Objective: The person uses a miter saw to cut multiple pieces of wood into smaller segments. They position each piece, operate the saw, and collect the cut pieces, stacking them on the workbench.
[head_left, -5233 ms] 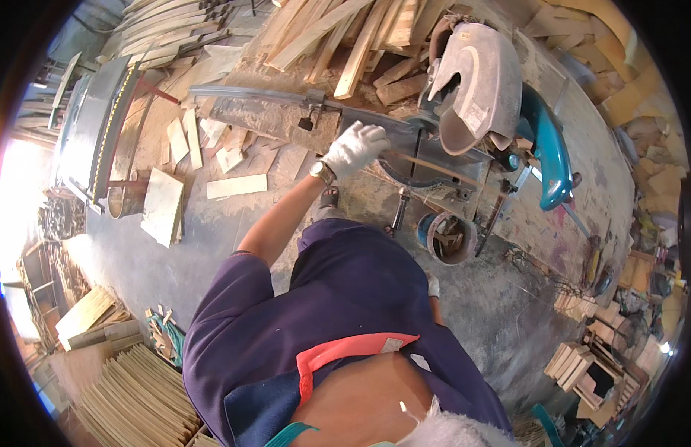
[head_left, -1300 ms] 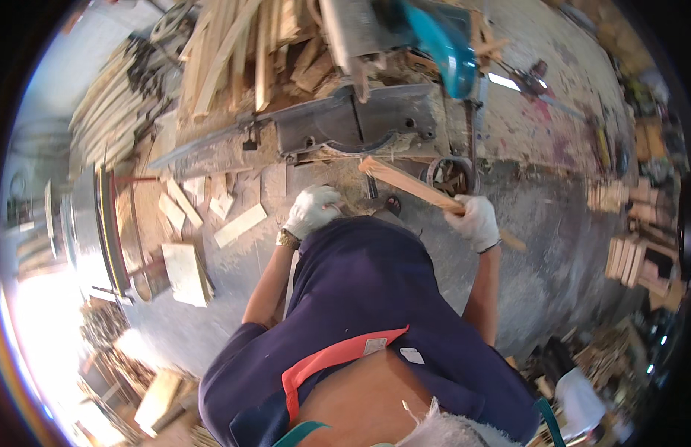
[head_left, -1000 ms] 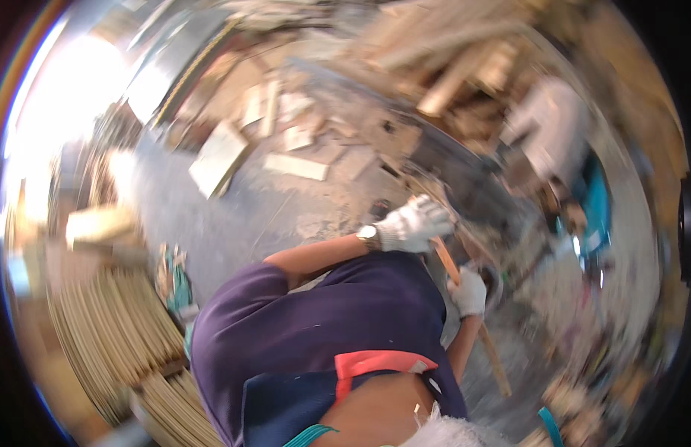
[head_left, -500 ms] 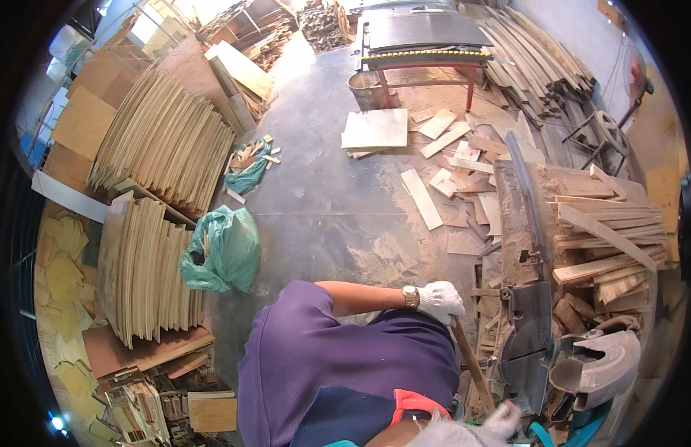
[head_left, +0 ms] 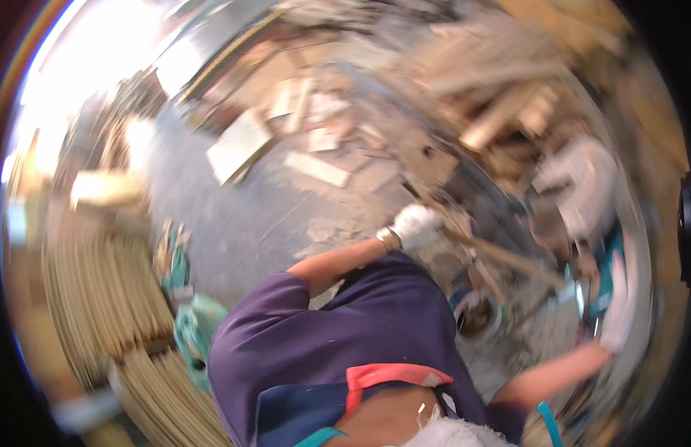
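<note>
My left hand (head_left: 416, 227), in a white glove with a watch at the wrist, is closed on the end of a long narrow wooden strip (head_left: 502, 255), which slants down to the right across the saw area. My right hand (head_left: 617, 305), also gloved, is stretched out at the right beside the teal body (head_left: 604, 272) of a mitre saw with a pale blade guard (head_left: 584, 179); motion smears its fingers, so their grip is unclear. Below the strip stands a round bucket (head_left: 476, 316) holding scraps.
A pile of timber offcuts (head_left: 509, 112) lies behind the saw. Boards (head_left: 316, 167) are scattered on the grey floor (head_left: 226, 231). Stacked panels (head_left: 107, 298) and a green bag (head_left: 198, 339) are at the left; a machine table (head_left: 185, 67) is at the back left.
The view has swung back toward the saw since half a second ago. My right hand has left the strip it held a second ago and moved outward to the saw's right side.
</note>
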A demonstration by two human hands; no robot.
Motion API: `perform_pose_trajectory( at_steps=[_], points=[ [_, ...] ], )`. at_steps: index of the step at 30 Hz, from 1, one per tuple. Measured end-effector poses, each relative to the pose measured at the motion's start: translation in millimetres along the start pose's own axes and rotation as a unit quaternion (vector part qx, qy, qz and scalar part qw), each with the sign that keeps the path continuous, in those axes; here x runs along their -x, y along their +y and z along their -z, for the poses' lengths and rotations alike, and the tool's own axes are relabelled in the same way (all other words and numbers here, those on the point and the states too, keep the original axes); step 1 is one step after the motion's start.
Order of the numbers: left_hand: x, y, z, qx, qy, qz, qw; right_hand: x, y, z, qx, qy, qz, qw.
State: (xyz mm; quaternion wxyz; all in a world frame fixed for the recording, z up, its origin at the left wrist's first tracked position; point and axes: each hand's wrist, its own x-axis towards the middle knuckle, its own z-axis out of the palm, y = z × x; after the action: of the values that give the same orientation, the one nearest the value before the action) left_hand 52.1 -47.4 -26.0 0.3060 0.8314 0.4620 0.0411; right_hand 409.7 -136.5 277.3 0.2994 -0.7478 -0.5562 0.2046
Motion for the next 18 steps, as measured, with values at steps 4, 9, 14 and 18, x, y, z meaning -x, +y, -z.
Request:
perform_pose_trajectory(
  at_steps=[4, 9, 14, 18],
  points=[
    [-68, 7, -9, -0.010, 0.075, -0.156, 0.985, -20, -3, 7, 0.294, -0.012, -0.008, 0.956],
    [-142, 10, -21, -0.070, 0.107, -0.267, 0.955, -34, -2, -10, 0.342, 0.016, -0.063, 0.937],
    [-166, -10, -26, -0.099, 0.238, -0.221, 0.941, -37, -1, -15, 0.375, 0.038, -0.071, 0.924],
    [-172, -44, -21, -0.141, 0.212, -0.130, 0.958, -32, -9, -14, 0.270, -0.006, -0.163, 0.949]
  ],
)
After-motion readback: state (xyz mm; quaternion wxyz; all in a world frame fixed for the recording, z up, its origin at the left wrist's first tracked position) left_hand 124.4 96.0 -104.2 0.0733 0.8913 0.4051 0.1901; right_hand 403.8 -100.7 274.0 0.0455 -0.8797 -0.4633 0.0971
